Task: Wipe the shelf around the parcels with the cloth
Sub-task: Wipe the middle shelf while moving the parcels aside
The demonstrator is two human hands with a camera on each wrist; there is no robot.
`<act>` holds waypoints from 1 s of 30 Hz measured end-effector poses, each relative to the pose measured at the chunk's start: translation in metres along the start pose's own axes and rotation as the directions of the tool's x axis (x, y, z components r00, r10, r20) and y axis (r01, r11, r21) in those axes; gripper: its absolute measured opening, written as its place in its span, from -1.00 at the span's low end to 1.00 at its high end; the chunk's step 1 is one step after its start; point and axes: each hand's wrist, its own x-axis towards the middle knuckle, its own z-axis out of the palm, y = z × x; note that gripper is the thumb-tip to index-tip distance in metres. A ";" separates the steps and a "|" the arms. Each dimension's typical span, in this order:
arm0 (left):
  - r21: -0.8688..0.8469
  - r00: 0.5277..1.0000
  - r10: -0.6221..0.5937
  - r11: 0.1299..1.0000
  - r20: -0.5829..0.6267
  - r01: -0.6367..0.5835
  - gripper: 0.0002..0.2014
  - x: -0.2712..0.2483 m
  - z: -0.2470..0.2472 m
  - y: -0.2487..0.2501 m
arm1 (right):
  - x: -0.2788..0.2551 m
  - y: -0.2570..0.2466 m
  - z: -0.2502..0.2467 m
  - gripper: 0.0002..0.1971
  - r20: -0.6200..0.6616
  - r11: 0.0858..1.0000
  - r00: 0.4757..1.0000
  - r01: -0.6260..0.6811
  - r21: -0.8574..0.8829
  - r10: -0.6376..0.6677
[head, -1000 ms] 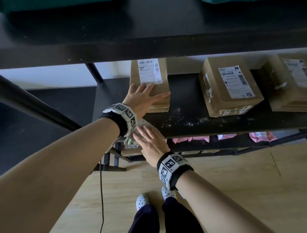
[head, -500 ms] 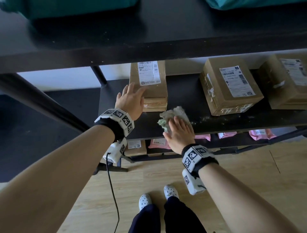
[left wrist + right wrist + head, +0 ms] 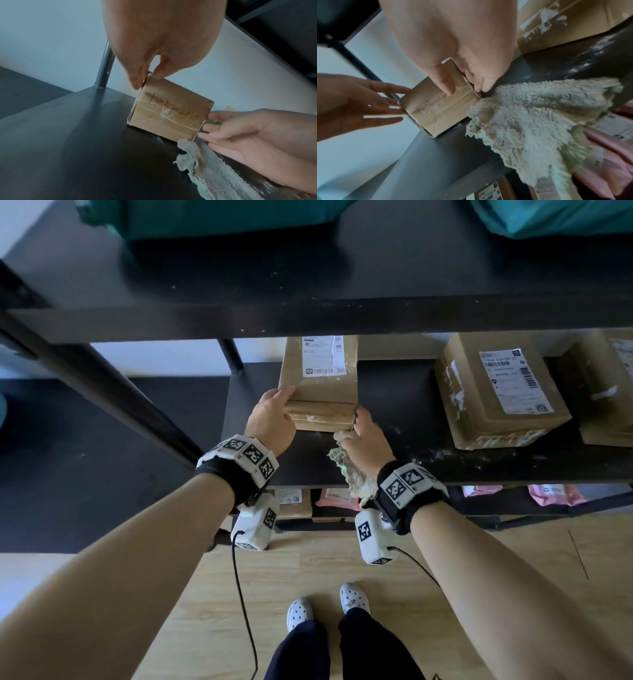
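Gripping the leftmost parcel point(image 3: 320, 386) from both sides, the two hands have it sandwiched near the front edge of the black shelf point(image 3: 404, 392). Left hand point(image 3: 272, 419) is on the box's front-left corner, thumb on top and fingers down the left side, so it's clamped on the cardboard. Right hand point(image 3: 366, 440) is at the front-right corner, thumb on the taped front face and fingers curled along the right side, also holding the parcel.

The fuzzy grey-green cloth point(image 3: 349, 470) lies under the right palm and wrist, one end touching the box's bottom-right corner and the other hanging over the shelf's front edge. From the right wrist view it looks pinned under the hand, but I can't tell if any finger actually grips it.

A second parcel point(image 3: 496, 388) sits further right on the same shelf, well apart from the first, with a third point(image 3: 606, 392) at the right edge. White dusty specks point(image 3: 479, 455) are scattered along the front edge in front of those two. Pink mailers point(image 3: 555, 494) show on the lower shelf.
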 end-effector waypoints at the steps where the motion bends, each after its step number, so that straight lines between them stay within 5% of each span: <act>1: -0.001 1.000 -0.006 1.000 -0.014 0.006 -0.46 -0.003 -0.002 -0.002 | 0.000 0.000 0.003 -0.28 0.025 1.000 1.000 0.010 0.015 -0.010; 5: -0.064 0.995 -0.068 0.996 -0.072 0.064 -0.49 -0.014 -0.010 -0.009 | 0.000 -0.005 0.017 -0.24 0.041 0.996 0.998 0.051 0.075 -0.054; 11: -0.211 0.961 -0.223 0.959 -0.161 0.188 -0.57 -0.011 -0.015 -0.016 | 0.011 -0.022 0.023 -0.60 -0.028 0.997 0.999 0.038 0.062 -0.036; 20: -0.222 0.949 -0.259 0.951 -0.180 0.217 -0.51 -0.017 -0.008 -0.033 | 0.016 -0.027 0.032 -0.47 0.090 0.985 0.983 0.153 0.081 -0.160; 23: -0.133 0.970 -0.184 0.978 -0.161 0.163 -0.43 -0.025 -0.010 -0.037 | 0.012 -0.017 0.022 -0.44 0.122 0.987 0.980 0.159 -0.006 -0.157; 25: 0.012 0.985 -0.093 0.995 -0.145 0.095 -0.37 -0.031 -0.009 -0.037 | -0.003 -0.001 0.005 -0.45 0.053 0.974 0.996 0.087 -0.209 -0.077; 27: 0.226 0.995 0.007 0.974 -0.095 0.015 -0.33 -0.033 -0.008 -0.034 | -0.022 0.023 -0.005 -0.44 0.009 0.906 0.999 0.045 -0.420 -0.045; 30: 0.409 0.983 0.180 0.899 -0.023 -0.155 -0.27 -0.035 -0.001 -0.027 | -0.036 0.049 0.007 -0.44 0.140 0.773 0.990 0.092 -0.628 -0.004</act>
